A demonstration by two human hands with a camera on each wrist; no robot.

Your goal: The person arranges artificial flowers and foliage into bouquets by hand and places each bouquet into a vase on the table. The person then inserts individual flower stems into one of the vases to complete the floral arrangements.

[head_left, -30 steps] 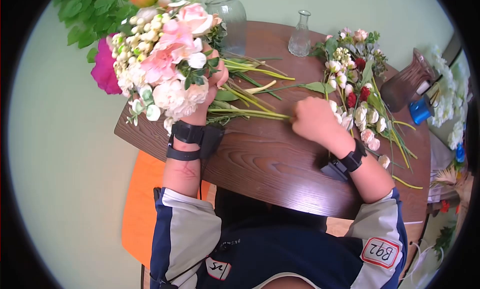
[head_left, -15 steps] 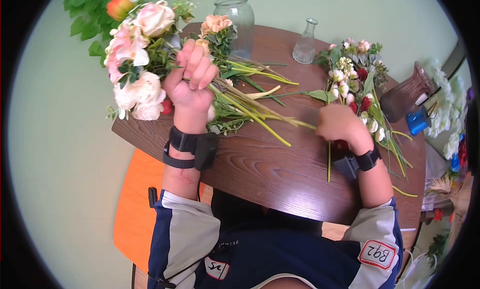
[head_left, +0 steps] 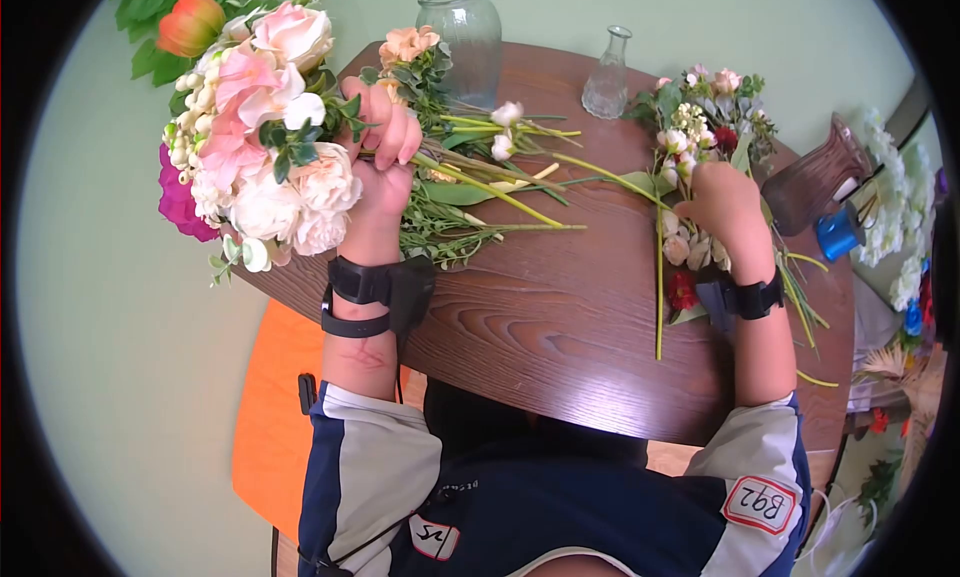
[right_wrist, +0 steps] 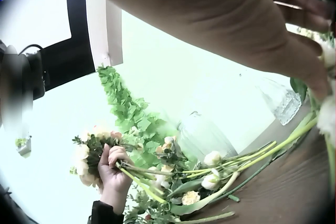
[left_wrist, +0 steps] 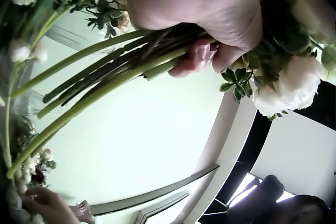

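Observation:
My left hand grips a full bouquet of pink and cream flowers by its gathered stems. In the left wrist view the green stems fan out from that fist. Over the loose flowers on the right side of the table is my right hand. Its fingers are spread, with the thumb apart, in the right wrist view. White blossoms and red flowers lie about it. One long green stem rests beside the right hand.
A large glass jar and a small clear vase stand at the back of the brown table. Peach flowers, white buds and loose stems lie near the left hand. A brownish vase and a blue spool are at right.
My right hand has moved right, from the bouquet's stem ends to the loose flowers. The left hand has turned and shifted left with the bouquet. White buds now show on the stems behind it.

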